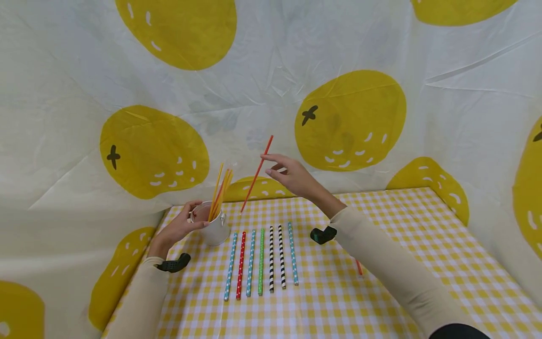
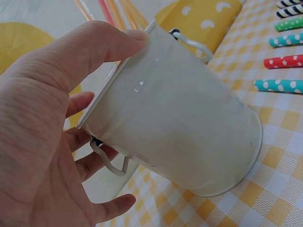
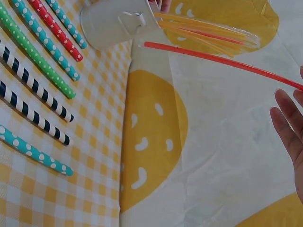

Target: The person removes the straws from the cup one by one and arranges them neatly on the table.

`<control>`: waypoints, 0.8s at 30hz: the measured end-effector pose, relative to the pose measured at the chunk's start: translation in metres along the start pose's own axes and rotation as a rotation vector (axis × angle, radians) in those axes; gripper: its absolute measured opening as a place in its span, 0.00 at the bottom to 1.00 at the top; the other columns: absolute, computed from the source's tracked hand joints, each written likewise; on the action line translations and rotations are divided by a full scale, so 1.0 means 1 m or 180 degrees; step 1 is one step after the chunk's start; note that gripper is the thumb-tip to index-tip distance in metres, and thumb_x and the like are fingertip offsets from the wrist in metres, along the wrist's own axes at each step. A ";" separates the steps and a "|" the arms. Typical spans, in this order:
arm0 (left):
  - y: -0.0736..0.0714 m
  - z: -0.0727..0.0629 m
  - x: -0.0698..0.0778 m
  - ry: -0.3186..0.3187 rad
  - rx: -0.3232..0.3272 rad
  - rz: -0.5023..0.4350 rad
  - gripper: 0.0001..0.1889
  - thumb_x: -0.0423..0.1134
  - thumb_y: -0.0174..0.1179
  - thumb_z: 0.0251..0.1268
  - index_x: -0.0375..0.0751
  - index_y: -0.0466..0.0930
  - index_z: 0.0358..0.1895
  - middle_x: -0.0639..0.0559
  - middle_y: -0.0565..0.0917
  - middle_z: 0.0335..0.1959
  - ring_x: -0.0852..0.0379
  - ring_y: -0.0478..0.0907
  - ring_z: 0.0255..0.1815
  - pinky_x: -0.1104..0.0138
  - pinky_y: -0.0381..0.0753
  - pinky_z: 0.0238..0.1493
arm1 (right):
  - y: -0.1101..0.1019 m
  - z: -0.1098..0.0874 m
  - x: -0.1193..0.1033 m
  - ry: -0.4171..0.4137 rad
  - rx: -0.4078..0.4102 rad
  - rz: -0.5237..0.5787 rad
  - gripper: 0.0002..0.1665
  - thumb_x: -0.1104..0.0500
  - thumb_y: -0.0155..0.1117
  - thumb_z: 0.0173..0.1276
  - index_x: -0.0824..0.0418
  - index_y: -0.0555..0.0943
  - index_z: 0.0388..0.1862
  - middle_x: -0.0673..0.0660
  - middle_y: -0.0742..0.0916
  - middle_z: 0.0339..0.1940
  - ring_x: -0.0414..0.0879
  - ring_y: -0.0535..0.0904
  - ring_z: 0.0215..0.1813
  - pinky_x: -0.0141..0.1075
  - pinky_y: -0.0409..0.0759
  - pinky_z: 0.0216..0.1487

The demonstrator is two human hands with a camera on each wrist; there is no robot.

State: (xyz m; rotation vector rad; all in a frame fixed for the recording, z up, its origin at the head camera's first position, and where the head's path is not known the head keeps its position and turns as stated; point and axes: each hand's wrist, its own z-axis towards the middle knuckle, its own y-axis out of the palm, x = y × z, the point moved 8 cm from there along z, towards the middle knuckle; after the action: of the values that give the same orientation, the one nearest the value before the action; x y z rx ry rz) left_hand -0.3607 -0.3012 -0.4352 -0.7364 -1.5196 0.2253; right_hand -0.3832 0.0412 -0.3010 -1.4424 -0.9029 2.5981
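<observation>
My left hand (image 1: 179, 230) grips a small white metal bucket (image 1: 219, 233) by its rim, thumb over the near edge. Small loop handles (image 2: 191, 45) stick out from the bucket's sides in the left wrist view. Orange and red plastic straws (image 1: 218, 200) lean inside it. Up in the air to the right of the bucket, my right hand (image 1: 293, 178) pinches a long red straw (image 1: 256, 177) near its top. The straw slants down toward the left, its lower end close to the bucket's rim. In the right wrist view only part of this hand shows at the edge.
Several patterned paper straws lie side by side on the checked cloth (image 1: 322, 306), among them a red one (image 1: 241, 266), a green one (image 1: 260, 261) and a black-striped one (image 1: 282, 256). Another red straw (image 1: 359, 267) pokes out beneath my right forearm. A lemon-print curtain (image 1: 254, 94) hangs behind the table.
</observation>
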 end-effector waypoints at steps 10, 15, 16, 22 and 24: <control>-0.001 0.002 -0.001 -0.0025 0.0003 -0.0007 0.41 0.46 0.64 0.72 0.45 0.49 0.79 0.38 0.58 0.62 0.40 0.56 0.63 0.48 0.63 0.53 | -0.020 -0.015 0.010 0.0049 0.0190 0.0081 0.23 0.58 0.63 0.76 0.44 0.79 0.67 0.45 0.80 0.67 0.44 0.81 0.58 0.45 0.81 0.58; -0.003 0.001 0.000 0.0019 0.0007 -0.0014 0.41 0.46 0.64 0.72 0.45 0.48 0.80 0.37 0.56 0.67 0.38 0.56 0.65 0.47 0.63 0.56 | -0.031 -0.023 0.019 0.0139 0.0253 0.0163 0.22 0.61 0.66 0.74 0.47 0.81 0.64 0.48 0.81 0.65 0.48 0.82 0.58 0.45 0.82 0.55; -0.003 0.001 0.000 0.0029 0.0001 -0.0025 0.41 0.45 0.64 0.72 0.44 0.48 0.80 0.36 0.57 0.66 0.38 0.55 0.64 0.47 0.63 0.56 | -0.033 -0.025 0.020 0.0144 0.0273 0.0174 0.22 0.61 0.66 0.73 0.49 0.81 0.64 0.50 0.81 0.65 0.49 0.83 0.57 0.46 0.82 0.54; -0.002 0.002 -0.001 0.0006 -0.0029 -0.0050 0.40 0.44 0.64 0.73 0.45 0.49 0.79 0.37 0.57 0.64 0.39 0.55 0.63 0.47 0.63 0.54 | -0.042 -0.041 0.017 0.0226 0.0324 0.0172 0.21 0.67 0.66 0.72 0.59 0.81 0.62 0.60 0.81 0.64 0.57 0.84 0.55 0.49 0.83 0.52; -0.001 0.002 -0.003 -0.0004 -0.0028 -0.0051 0.40 0.44 0.63 0.73 0.45 0.49 0.79 0.38 0.56 0.66 0.39 0.55 0.64 0.48 0.63 0.54 | -0.044 -0.047 0.017 0.0307 0.0331 0.0192 0.20 0.68 0.66 0.71 0.61 0.81 0.62 0.61 0.81 0.64 0.59 0.83 0.55 0.49 0.83 0.52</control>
State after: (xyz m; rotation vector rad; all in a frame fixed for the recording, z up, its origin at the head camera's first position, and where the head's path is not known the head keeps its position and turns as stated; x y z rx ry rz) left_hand -0.3628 -0.3032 -0.4369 -0.7310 -1.5281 0.2075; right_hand -0.3667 0.1048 -0.3105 -1.5748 -0.7133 2.5489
